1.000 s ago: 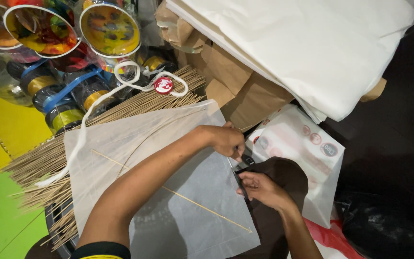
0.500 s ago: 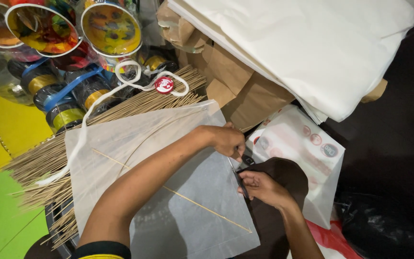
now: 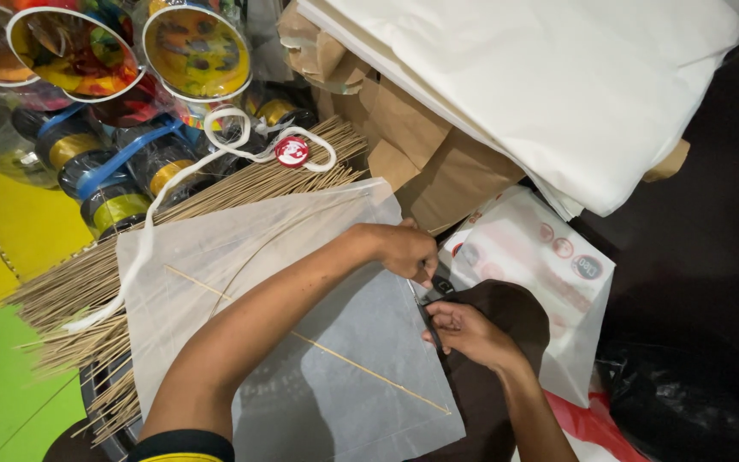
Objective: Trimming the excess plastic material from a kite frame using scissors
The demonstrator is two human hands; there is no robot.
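Observation:
A white, thin paper sheet (image 3: 215,257) lies over a bundle of thin bamboo sticks (image 3: 70,291). One straight stick (image 3: 344,361) runs diagonally across the sheet, and a bowed one (image 3: 254,252) curves over it. My left arm reaches across the paper, and my left hand (image 3: 405,248) pinches the sheet's right edge. Just below it, my right hand (image 3: 470,332) grips a dark narrow tool (image 3: 432,299) that lies along the same edge. I cannot make out what kind of tool it is.
A white cord with a red round disc (image 3: 292,151) lies on the sticks. Thread spools (image 3: 113,205) and colourful round tubs (image 3: 197,50) stand at the back left. Brown paper bags (image 3: 421,158), stacked white sheets (image 3: 540,77), a white plastic bag (image 3: 549,265) and a black bag (image 3: 686,402) are on the right.

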